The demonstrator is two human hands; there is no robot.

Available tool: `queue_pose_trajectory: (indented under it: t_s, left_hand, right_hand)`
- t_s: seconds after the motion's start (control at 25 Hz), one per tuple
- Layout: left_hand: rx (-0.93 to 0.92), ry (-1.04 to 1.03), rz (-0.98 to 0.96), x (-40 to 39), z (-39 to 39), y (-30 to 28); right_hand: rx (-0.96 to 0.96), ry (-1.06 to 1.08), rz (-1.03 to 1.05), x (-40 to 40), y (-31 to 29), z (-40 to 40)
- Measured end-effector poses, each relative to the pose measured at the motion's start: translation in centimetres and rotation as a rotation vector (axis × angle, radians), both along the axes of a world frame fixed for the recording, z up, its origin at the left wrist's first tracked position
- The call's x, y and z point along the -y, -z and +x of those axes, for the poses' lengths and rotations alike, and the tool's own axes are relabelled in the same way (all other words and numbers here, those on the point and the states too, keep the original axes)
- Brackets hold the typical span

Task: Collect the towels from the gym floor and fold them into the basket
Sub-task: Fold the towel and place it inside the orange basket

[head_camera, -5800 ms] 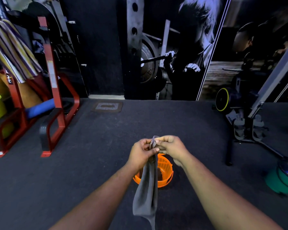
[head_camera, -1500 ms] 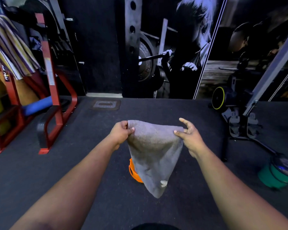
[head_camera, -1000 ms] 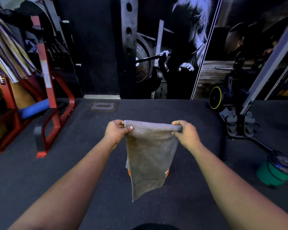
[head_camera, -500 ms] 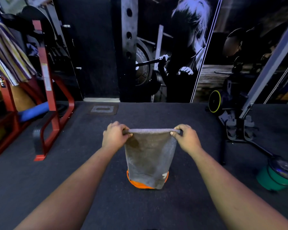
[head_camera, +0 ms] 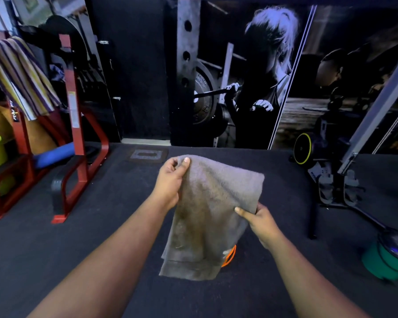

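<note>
Half a second ago both hands held the grey terry towel (head_camera: 213,216) level by its top edge; now the right hand (head_camera: 259,222) has dropped lower and nearer, while the left hand (head_camera: 170,180) stays up at the far corner, so the cloth slopes down to the right. Most of the orange plastic basket (head_camera: 229,257) is hidden behind the hanging towel; only a sliver of its rim shows at the lower right edge of the cloth. Left thumb and fingers pinch the towel's upper left corner. Right thumb lies on the front of the cloth, its fingers tucked behind and out of sight, gripping the right edge. Folded double, the towel hangs between the hands over the dark gym floor (head_camera: 55,253), its lower edge over the basket.
</note>
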State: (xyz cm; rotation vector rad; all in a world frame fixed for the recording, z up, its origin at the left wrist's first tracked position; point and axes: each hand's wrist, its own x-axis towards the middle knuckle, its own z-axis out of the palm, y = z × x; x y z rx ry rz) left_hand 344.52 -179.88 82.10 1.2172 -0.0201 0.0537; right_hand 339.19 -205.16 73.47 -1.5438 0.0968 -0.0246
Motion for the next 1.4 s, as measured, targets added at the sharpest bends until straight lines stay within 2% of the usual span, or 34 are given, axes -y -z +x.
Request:
queue_pose_trajectory:
  t_s: [0.08, 0.2, 0.24, 0.32, 0.4, 0.48, 0.52, 0.64, 0.68, 0.84, 0.88, 0.96, 1.0, 1.08, 1.12, 1.16, 1.2, 1.24, 1.32, 1.36, 1.4]
  left_hand:
    - [-0.026, 0.024, -0.045, -1.7, -0.7, 1.1]
    - [-0.240, 0.329, 0.226, -2.9, -3.6, 6.6]
    - [-0.252, 0.393, 0.270, -2.8, -4.3, 8.0]
    - [-0.241, 0.328, 0.166, -2.2, -4.0, 8.5]
    - [-0.219, 0.195, 0.040, -1.7, -2.7, 6.6]
    - [-0.210, 0.123, -0.051, -1.8, -1.6, 4.9]
    - [-0.199, 0.135, -0.016, -2.2, -1.4, 4.9]
    - [-0.186, 0.296, 0.454, -4.2, -2.2, 7.1]
    - [-0.198, 0.261, 0.575, -4.8, -2.2, 7.9]
    - [-0.225, -0.012, 0.584, -4.9, -1.3, 8.2]
    - [-0.222, -0.014, 0.549, -5.0, -0.7, 8.4]
    - [-0.199, 0.111, 0.466, -5.5, 0.2, 8.9]
    - [-0.175, 0.197, 0.508, -6.2, 0.6, 9.4]
    - [-0.091, 0.353, 0.812, -7.2, 1.3, 9.6]
    - [-0.047, 0.376, 0.962, -7.3, 1.4, 9.6]
    - [-0.022, 0.354, 1.033, -7.3, 1.7, 9.7]
    - [-0.024, 0.314, 1.001, -7.3, 1.9, 9.8]
    - [-0.061, 0.259, 0.885, -7.3, 2.2, 10.1]
    - [-0.173, 0.144, 0.591, -7.6, 2.7, 10.7]
    - [-0.216, 0.087, 0.531, -7.8, 3.0, 11.0]
    - [-0.239, 0.038, 0.569, -8.1, 3.6, 11.4]
  right_hand:
    - [0.018, -0.003, 0.101, -0.5, -1.3, 0.7]
    - [-0.003, -0.047, 0.141, -1.2, -3.5, 1.7]
    - [0.007, -0.042, 0.136, -1.2, -4.0, 1.9]
    - [0.017, 0.007, 0.161, -0.7, -4.2, 1.9]
    - [-0.038, -0.020, 0.192, 0.3, -3.3, 1.4]
    - [-0.131, -0.164, 0.031, 0.9, -1.4, 0.7]
    - [-0.172, -0.199, -0.056, 0.9, -0.4, 0.5]
    - [-0.143, -0.079, -0.093, 0.8, 1.5, 1.0]
    - [-0.099, -0.033, -0.106, 0.6, 1.6, 1.2]
    - [0.010, 0.074, -0.260, -0.8, 1.0, 1.5]
    - [0.006, 0.075, -0.282, -1.0, 1.1, 1.8]
    - [-0.030, -0.025, -0.300, -0.8, 0.9, 1.9]
    - [-0.034, -0.081, -0.374, -0.8, 0.9, 2.0]
    - [-0.012, -0.118, -0.670, -1.2, 1.0, 2.5]
    - [0.001, -0.104, -0.799, -1.9, 1.0, 2.8]
    - [0.010, -0.073, -0.861, -2.5, 1.0, 3.1]
    - [0.024, -0.040, -0.853, -3.0, 1.1, 3.5]
    - [0.031, 0.006, -0.773, -3.3, 1.1, 3.7]
    - [0.023, 0.107, -0.449, -3.7, 1.8, 4.0]
    - [0.014, 0.154, -0.290, -3.9, 2.2, 3.9]
    - [-0.005, 0.192, -0.184, -4.1, 2.4, 3.8]
